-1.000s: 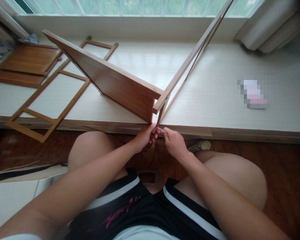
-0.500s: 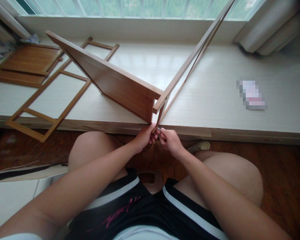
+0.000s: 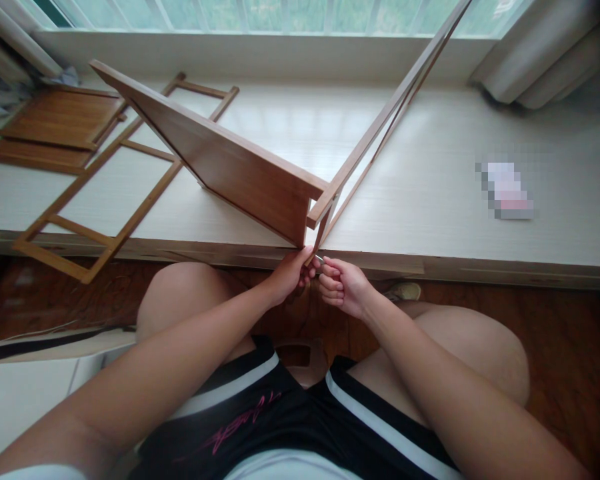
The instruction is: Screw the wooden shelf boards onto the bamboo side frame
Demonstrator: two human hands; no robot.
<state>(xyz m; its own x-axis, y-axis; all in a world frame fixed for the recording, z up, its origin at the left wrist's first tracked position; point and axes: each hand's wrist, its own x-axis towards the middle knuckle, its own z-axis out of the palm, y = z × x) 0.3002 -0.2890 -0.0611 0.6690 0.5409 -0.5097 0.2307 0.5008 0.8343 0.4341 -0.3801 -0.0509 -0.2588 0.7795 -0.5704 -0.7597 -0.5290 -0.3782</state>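
My left hand (image 3: 294,272) is closed around the lower corner of a narrow wooden frame (image 3: 380,123), at the front edge of the white ledge. A brown wooden panel (image 3: 230,167) stands tilted on its long side, its near end meeting that frame. My right hand (image 3: 346,287) sits just right of the left one, fingers curled. Between thumb and forefinger it pinches a thin silver metal tool (image 3: 321,259) that points at the frame's corner. The tool's far end and the joint are hidden by my left fingers.
On the left, a ladder-like wooden frame (image 3: 147,152) lies across the white ledge (image 3: 410,193) and overhangs its edge. Stacked wooden panels (image 3: 60,120) lie behind it. A blurred-out flat object (image 3: 510,190) rests at right. Curtains (image 3: 540,53) flank the window.
My right hand has turned and shifted slightly right, its fingers now showing more. The left hand, the panel and the frame stay nearly still.
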